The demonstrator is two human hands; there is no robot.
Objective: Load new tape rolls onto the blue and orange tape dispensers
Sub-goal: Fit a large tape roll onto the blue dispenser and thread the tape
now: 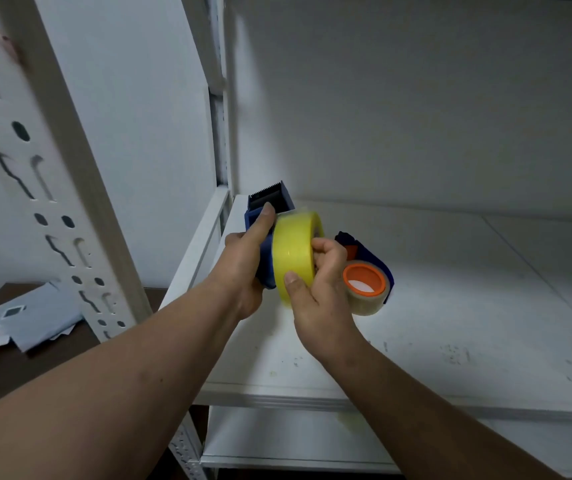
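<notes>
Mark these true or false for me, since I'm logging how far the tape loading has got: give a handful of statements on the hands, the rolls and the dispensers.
1. The left hand grips the blue tape dispenser. True.
2. The right hand holds the yellow tape roll against that dispenser. True.
3. The second dispenser lies on the floor. False: it rests on the white shelf.
4. The clear tape roll has a blue core. False: its core is orange.
5. The held dispenser's serrated blade points toward the person. False: it points up and away.
</notes>
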